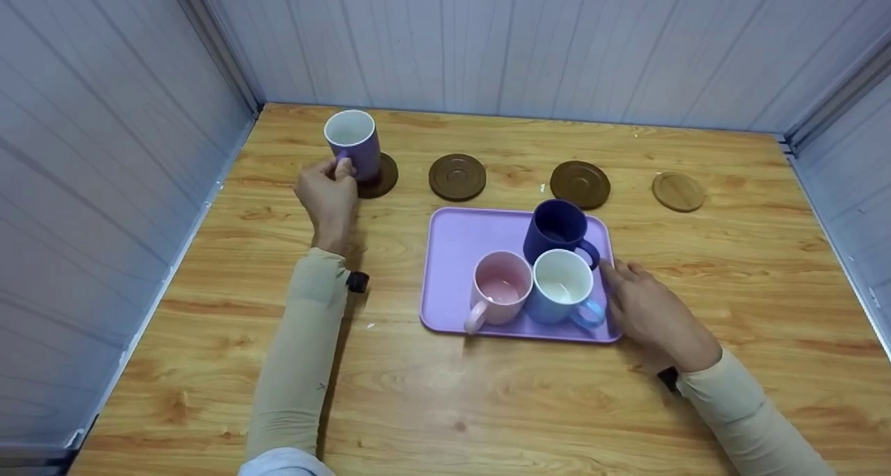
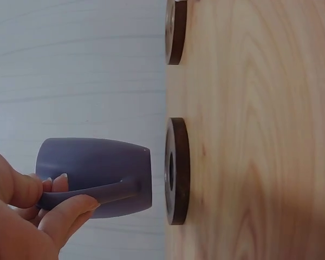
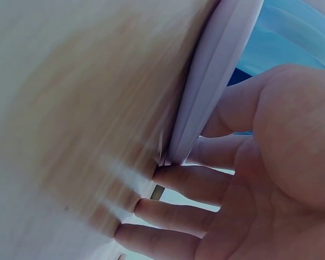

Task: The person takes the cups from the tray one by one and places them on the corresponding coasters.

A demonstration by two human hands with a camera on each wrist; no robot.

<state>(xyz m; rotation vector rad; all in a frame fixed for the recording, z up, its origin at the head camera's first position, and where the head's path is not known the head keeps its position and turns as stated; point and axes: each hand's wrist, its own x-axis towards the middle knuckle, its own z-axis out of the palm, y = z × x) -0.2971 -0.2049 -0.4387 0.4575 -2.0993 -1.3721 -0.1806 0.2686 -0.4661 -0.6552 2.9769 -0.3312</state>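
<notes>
My left hand (image 1: 327, 197) grips the handle of a purple mug (image 1: 356, 152) with a white inside. In the left wrist view the upright mug (image 2: 97, 173) hangs just above a dark brown wooden coaster (image 2: 179, 170), a small gap between them. At the right edge of a lilac tray (image 1: 452, 253) is my right hand (image 1: 654, 309). Its thumb and forefinger lie against the tray's rim (image 3: 206, 86), while the other fingers (image 3: 157, 241), fairly straight, touch the tabletop. On the tray stand a navy mug (image 1: 553, 236), a pink mug (image 1: 501, 291) and a light blue mug (image 1: 560, 291).
Behind the tray lie two more dark coasters, one nearer the left (image 1: 457, 177) and one nearer the right (image 1: 580, 184). A smaller pale wooden coaster (image 1: 678, 191) is further right. White panel walls (image 1: 487, 44) bound the wooden table (image 1: 445, 399) at the back and sides.
</notes>
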